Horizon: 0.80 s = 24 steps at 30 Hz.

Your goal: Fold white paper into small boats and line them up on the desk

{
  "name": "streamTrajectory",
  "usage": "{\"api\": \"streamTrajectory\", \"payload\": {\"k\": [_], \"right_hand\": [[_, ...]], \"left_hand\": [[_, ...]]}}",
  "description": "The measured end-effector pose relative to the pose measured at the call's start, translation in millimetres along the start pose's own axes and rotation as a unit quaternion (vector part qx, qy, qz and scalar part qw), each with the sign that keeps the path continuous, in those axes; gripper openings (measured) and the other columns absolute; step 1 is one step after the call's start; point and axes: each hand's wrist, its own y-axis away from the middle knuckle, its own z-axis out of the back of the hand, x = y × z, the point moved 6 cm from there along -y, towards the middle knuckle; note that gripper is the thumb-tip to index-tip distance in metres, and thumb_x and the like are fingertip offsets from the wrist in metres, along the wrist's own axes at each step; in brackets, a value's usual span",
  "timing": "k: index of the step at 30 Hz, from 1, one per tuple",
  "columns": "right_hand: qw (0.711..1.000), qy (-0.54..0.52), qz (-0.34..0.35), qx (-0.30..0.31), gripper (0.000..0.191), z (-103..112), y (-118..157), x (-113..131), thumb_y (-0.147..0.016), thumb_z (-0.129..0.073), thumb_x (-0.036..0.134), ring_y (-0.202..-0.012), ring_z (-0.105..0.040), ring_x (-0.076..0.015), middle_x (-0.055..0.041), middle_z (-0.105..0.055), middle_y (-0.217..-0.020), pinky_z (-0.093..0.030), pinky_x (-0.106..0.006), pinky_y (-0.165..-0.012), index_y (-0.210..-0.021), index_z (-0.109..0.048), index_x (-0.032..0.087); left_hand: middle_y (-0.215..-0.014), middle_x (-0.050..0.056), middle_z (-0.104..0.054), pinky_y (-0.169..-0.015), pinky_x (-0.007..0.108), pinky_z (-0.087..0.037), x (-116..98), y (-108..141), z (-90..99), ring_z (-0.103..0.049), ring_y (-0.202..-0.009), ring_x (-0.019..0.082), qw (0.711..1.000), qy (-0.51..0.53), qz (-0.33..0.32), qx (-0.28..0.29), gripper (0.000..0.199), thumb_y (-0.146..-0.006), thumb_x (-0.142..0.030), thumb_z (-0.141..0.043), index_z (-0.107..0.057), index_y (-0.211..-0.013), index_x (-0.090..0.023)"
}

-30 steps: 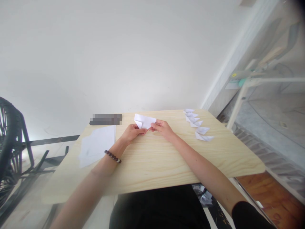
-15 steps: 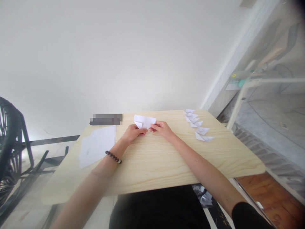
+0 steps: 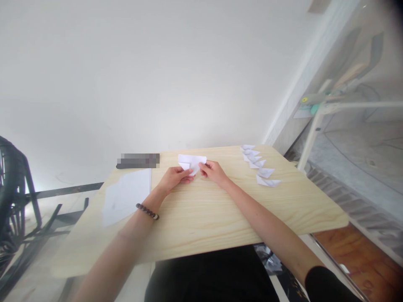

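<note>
A folded white paper [image 3: 194, 161] is held up over the far middle of the wooden table [image 3: 201, 218]. My left hand [image 3: 175, 178], with a beaded bracelet [image 3: 147, 211] on its wrist, pinches the paper's lower left part, thumb in front. The paper's right end is gripped between the thumb and fingers of my right hand [image 3: 213, 173]. A small folded flap shows on the paper's left side, just above my left thumb.
White sheets [image 3: 127, 195] lie at the table's left. A dark, partly pixelated object [image 3: 137, 161] rests at the back left. Several folded paper shapes [image 3: 265, 172] form a row at the right. Beyond the left edge stands a black chair [image 3: 15, 188].
The view has shifted slightly. Both hands still hold the paper; my left thumb has moved a little on it, and more of the paper's pointed lower part shows between the hands.
</note>
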Motion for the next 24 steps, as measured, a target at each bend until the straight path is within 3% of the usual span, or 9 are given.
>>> {"api": "streamTrajectory", "payload": {"k": [5, 8, 11, 15, 17, 20, 24], "right_hand": [[0.994, 0.11, 0.019, -0.014, 0.04, 7, 0, 2, -0.078, -0.037, 0.046, -0.045, -0.044, -0.0068, 0.0001, -0.052, -0.051, -0.034, -0.019, -0.047, -0.059, -0.051, 0.014], [0.981, 0.188, 0.035, -0.04, 0.038, 13, 0, 6, -0.079, -0.038, 0.043, -0.048, -0.044, -0.008, 0.0007, -0.051, -0.05, -0.032, -0.019, -0.049, -0.056, -0.05, 0.014], [0.964, 0.257, 0.041, -0.051, 0.037, 17, -1, 6, -0.078, -0.038, 0.04, -0.05, -0.043, -0.0089, 0.0008, -0.05, -0.05, -0.029, -0.021, -0.05, -0.054, -0.051, 0.014], [0.94, 0.336, 0.05, -0.035, 0.033, 14, -3, 4, -0.079, -0.039, 0.035, -0.053, -0.042, -0.0101, -0.001, -0.051, -0.055, -0.03, -0.022, -0.054, -0.058, -0.054, 0.014], [0.923, 0.379, 0.057, -0.028, 0.031, 11, -3, 2, -0.079, -0.041, 0.034, -0.061, -0.045, -0.0122, -0.0038, -0.054, -0.063, -0.034, -0.023, -0.061, -0.061, -0.055, 0.014], [0.902, 0.424, 0.062, -0.047, 0.024, 10, -3, -1, -0.075, -0.048, 0.035, -0.083, -0.047, -0.0175, -0.009, -0.054, -0.085, -0.035, -0.028, -0.075, -0.078, -0.058, 0.014], [0.894, 0.431, 0.061, -0.105, 0.047, 16, -1, 0, -0.069, -0.058, 0.038, -0.098, -0.042, -0.0217, -0.0117, -0.045, -0.107, -0.034, -0.033, -0.082, -0.11, -0.048, 0.016]], "left_hand": [[-0.075, 0.01, -0.066, -0.07, 0.029, -0.048, 0, 0, 1.8, -0.061, -0.071, 0.017, 0.999, -0.035, -0.005, -0.015, 0.036, -0.066, -0.043, -0.061, -0.059, -0.081, -0.01], [-0.073, 0.007, -0.065, -0.063, 0.029, -0.047, -8, 1, 6.6, -0.061, -0.068, 0.018, 0.984, -0.146, -0.065, -0.076, 0.041, -0.066, -0.046, -0.058, -0.055, -0.091, -0.013], [-0.085, 0.006, -0.064, -0.069, 0.029, -0.044, -17, 3, 14.7, -0.059, -0.075, 0.018, 0.934, -0.29, -0.13, -0.166, 0.055, -0.064, -0.044, -0.06, -0.047, -0.109, -0.017], [-0.115, 0.011, -0.05, -0.089, 0.037, -0.033, -14, 2, 14.2, -0.044, -0.106, 0.025, 0.854, -0.46, -0.168, -0.178, 0.064, -0.065, -0.045, -0.059, -0.041, -0.12, -0.019], [-0.122, 0.011, -0.043, -0.091, 0.041, -0.029, -12, 3, 13.3, -0.037, -0.112, 0.027, 0.83, -0.498, -0.176, -0.179, 0.068, -0.066, -0.046, -0.057, -0.034, -0.126, -0.022], [-0.12, 0.01, -0.041, -0.091, 0.041, -0.03, -11, 4, 10.6, -0.036, -0.111, 0.026, 0.818, -0.516, -0.186, -0.175, 0.062, -0.069, -0.046, -0.055, -0.036, -0.124, -0.025], [-0.105, 0.008, -0.049, -0.088, 0.038, -0.033, -13, 6, 5.7, -0.041, -0.104, 0.025, 0.808, -0.533, -0.193, -0.164, 0.039, -0.071, -0.045, -0.052, -0.056, -0.103, -0.023]]}}
